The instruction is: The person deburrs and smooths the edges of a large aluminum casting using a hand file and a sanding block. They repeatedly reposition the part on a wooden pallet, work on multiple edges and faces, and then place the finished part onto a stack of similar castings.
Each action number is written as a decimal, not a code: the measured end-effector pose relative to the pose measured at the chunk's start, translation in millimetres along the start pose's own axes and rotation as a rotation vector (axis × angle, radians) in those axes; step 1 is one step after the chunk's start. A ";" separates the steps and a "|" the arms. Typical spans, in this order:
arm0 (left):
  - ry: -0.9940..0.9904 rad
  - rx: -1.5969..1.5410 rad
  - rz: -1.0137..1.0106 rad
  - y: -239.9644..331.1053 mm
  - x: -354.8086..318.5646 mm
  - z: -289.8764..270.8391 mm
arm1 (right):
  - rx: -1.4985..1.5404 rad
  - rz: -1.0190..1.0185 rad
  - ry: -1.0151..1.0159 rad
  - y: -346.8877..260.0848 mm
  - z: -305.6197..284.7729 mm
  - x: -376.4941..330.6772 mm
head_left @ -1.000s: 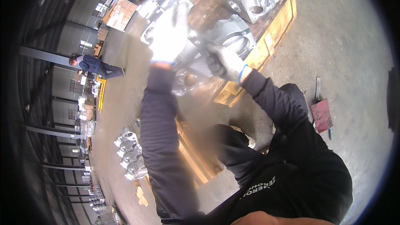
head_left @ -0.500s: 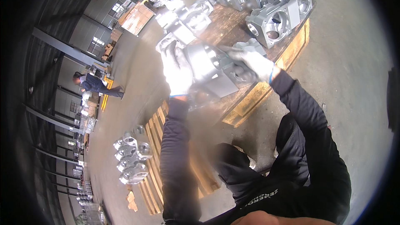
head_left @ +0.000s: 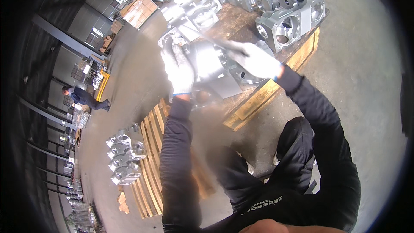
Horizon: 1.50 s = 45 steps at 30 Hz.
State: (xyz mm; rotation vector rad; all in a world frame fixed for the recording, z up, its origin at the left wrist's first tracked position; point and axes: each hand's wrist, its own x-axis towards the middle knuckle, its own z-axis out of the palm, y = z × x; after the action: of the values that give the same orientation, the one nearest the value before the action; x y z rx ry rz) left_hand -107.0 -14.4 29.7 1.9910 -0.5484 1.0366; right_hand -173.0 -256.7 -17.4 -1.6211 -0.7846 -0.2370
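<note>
I hold a large silver metal casting (head_left: 213,67) with both hands, lifted in front of me above the edge of a wooden pallet (head_left: 276,88). My left hand (head_left: 179,67), in a white glove, grips its left side. My right hand (head_left: 254,60), also gloved in white, grips its right side near a round bore. The casting is blurred by motion. Behind it, several similar castings (head_left: 284,21) stand on the same pallet.
A second wooden pallet (head_left: 148,164) lies to my lower left with several castings (head_left: 123,157) on its far end. Another person (head_left: 84,97) bends over at the far left. Stacked boxes (head_left: 138,11) and more parts stand further back on the concrete floor.
The casting in my hands has come lower and nearer to me, away from the pallet. The view has tilted so more of the pallet's castings show.
</note>
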 end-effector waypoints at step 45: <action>0.160 -0.299 -0.495 26.0 -294.2 -33.5 | -0.933 0.221 -0.585 -166.7 1.7 44.9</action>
State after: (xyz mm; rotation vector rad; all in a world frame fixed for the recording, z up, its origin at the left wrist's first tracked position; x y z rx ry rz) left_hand -307.6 1.0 -189.0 1.6434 -0.1011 0.7458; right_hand -240.9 -237.4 140.2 -2.7138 -0.9894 0.0636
